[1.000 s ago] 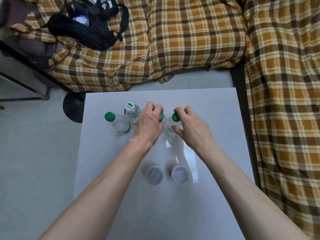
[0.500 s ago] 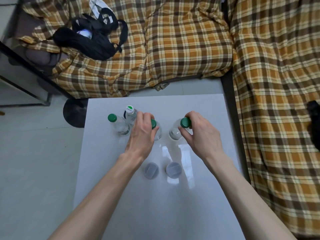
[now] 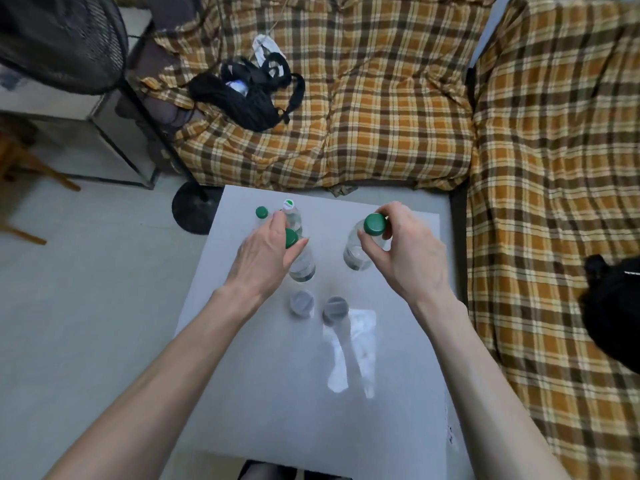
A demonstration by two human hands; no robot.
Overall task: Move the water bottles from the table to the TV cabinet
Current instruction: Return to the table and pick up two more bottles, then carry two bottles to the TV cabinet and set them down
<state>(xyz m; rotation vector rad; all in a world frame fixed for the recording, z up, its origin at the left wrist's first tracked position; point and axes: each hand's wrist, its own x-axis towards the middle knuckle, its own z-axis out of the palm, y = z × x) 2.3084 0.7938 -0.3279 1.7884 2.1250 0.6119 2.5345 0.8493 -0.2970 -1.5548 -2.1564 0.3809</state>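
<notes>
Several clear water bottles with green caps are over a white table (image 3: 284, 403). My left hand (image 3: 263, 254) grips the neck of one bottle (image 3: 302, 263), lifted off the table. My right hand (image 3: 405, 258) grips the neck of another bottle (image 3: 356, 252), lifted higher and out to the right. Two more bottles stand at the table's far left: one with a green cap (image 3: 261, 213) and one with a white-and-green cap (image 3: 291, 211). Two grey-capped bottles (image 3: 302, 303) (image 3: 334, 309) stand near the table's middle.
A plaid-covered sofa (image 3: 381, 116) wraps round the far and right sides of the table, with a black bag (image 3: 242, 95) on it. A fan's black round base (image 3: 194, 209) stands on the floor at the table's far left corner. A dark object (image 3: 613, 306) lies on the right sofa.
Both hands have raised their green-capped bottles off the table and spread apart, the right one higher. The camera has pulled back, so more of the room shows.
</notes>
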